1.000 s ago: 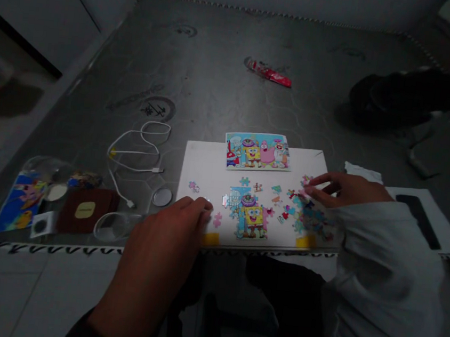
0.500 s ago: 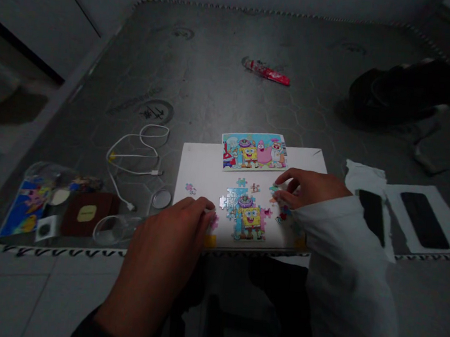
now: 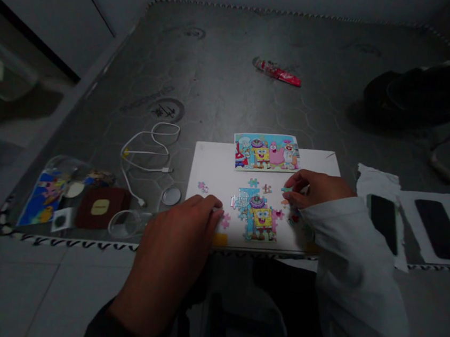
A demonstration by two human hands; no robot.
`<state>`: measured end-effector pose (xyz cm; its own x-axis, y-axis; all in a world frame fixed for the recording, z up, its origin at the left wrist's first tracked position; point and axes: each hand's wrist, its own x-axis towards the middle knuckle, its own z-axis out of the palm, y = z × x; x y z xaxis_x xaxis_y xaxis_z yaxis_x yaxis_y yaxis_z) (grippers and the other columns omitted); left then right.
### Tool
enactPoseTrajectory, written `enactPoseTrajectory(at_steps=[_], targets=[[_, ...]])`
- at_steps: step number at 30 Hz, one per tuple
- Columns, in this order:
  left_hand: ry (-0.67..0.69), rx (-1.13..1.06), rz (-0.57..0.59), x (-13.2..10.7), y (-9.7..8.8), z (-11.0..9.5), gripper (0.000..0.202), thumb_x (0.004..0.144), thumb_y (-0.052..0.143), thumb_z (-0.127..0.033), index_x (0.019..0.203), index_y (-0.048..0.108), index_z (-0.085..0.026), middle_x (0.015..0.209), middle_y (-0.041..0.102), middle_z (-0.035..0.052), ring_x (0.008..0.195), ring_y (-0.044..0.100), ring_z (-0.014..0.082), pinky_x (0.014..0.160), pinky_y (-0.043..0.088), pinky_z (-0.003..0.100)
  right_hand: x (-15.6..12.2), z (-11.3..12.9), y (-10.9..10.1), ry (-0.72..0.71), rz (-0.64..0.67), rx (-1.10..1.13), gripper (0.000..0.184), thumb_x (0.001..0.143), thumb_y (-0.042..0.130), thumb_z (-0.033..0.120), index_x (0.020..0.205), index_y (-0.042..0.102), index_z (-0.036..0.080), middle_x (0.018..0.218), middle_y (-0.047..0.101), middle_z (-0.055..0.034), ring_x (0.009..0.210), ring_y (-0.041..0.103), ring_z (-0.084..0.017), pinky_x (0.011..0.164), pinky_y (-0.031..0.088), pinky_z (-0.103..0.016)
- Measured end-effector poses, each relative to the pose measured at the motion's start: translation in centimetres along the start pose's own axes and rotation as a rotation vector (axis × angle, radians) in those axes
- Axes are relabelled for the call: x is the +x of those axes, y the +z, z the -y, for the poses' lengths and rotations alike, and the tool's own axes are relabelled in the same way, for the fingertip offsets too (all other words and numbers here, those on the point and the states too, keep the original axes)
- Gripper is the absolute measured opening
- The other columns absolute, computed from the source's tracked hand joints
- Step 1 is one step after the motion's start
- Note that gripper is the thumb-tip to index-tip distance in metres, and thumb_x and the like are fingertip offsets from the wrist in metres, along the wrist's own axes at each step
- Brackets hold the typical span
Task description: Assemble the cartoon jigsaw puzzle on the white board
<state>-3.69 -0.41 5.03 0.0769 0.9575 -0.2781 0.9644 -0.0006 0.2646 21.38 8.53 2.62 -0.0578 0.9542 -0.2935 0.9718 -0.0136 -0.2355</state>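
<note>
A white box (image 3: 209,161) lies flat with a partly joined cartoon jigsaw puzzle (image 3: 262,220) on it. My right hand (image 3: 313,189) is over the box's right side, pinching a small teal puzzle piece (image 3: 286,189) between thumb and forefinger. My left hand (image 3: 181,239) rests at the box's left front edge with fingers curled together; their tips are partly hidden, so anything in them cannot be seen. Beside those fingers lies a pink puzzle piece (image 3: 225,221). A loose brown-and-white piece (image 3: 267,188) sits above the joined part. Behind it stands the picture card (image 3: 266,154).
On the left are a white cable (image 3: 144,168), a round lid (image 3: 171,196), a clear jar (image 3: 125,224), a brown box (image 3: 100,207) and a colourful packet (image 3: 43,197). Phones (image 3: 439,228) lie to the right. A red wrapper (image 3: 279,73) and a dark bag (image 3: 409,97) are farther back.
The whole view has shifted, so things appear farther right. My right hand now shows the teal piece in its fingertips more clearly. More of the pink piece shows beside my left hand.
</note>
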Motion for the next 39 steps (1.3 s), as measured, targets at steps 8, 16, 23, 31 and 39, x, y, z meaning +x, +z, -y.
enactPoseTrajectory(at_steps=[8,16,23,31,39], targets=[[0.019,-0.02,-0.062,0.2,0.2,0.2,0.024,0.1,0.045,-0.034,0.104,0.068,-0.028,0.1,0.075,0.0022,0.08,0.069,0.0234,0.066,0.042,0.032,-0.7,1.5,-0.7,-0.141,-0.085,0.125,0.012,0.082,0.06,0.03,0.087,0.071,0.028,0.079,0.072,-0.0016,0.069,0.064,-0.019,0.066,0.046,-0.033],[0.027,-0.356,-0.164,1.2,0.7,-0.4,0.02,0.098,0.053,-0.033,0.105,0.071,-0.026,0.099,0.076,-0.0001,0.079,0.067,0.0172,0.072,0.044,0.029,-1.7,5.3,1.3,-0.468,0.039,0.334,0.007,0.08,0.055,0.019,0.085,0.057,0.024,0.077,0.067,0.001,0.07,0.06,-0.015,0.066,0.041,-0.027],[0.087,-0.505,-0.187,1.7,1.5,-0.6,0.011,0.092,0.061,-0.025,0.095,0.071,-0.024,0.091,0.076,-0.0016,0.077,0.066,0.0145,0.077,0.047,0.028,-1.7,6.3,2.0,-0.591,-0.042,0.312,0.008,0.079,0.051,0.017,0.082,0.05,0.024,0.075,0.062,0.0009,0.067,0.054,-0.016,0.065,0.035,-0.027],[-0.108,-0.532,-0.223,3.0,2.4,-0.7,0.016,0.09,0.062,-0.032,0.088,0.073,-0.02,0.084,0.076,0.0014,0.077,0.068,0.0167,0.075,0.047,0.029,-1.1,6.2,2.0,-0.491,-0.102,0.121,0.008,0.084,0.05,0.018,0.087,0.056,0.022,0.08,0.065,-0.0036,0.07,0.055,-0.018,0.066,0.033,-0.03],[-0.163,-0.539,-0.25,3.9,3.2,-1.1,0.024,0.091,0.061,-0.039,0.089,0.074,-0.019,0.08,0.076,0.0034,0.075,0.068,0.0182,0.071,0.046,0.031,-0.8,6.3,2.8,-0.411,0.011,0.07,0.007,0.085,0.062,0.027,0.091,0.061,0.022,0.08,0.066,-0.0023,0.071,0.056,-0.018,0.066,0.034,-0.03]])
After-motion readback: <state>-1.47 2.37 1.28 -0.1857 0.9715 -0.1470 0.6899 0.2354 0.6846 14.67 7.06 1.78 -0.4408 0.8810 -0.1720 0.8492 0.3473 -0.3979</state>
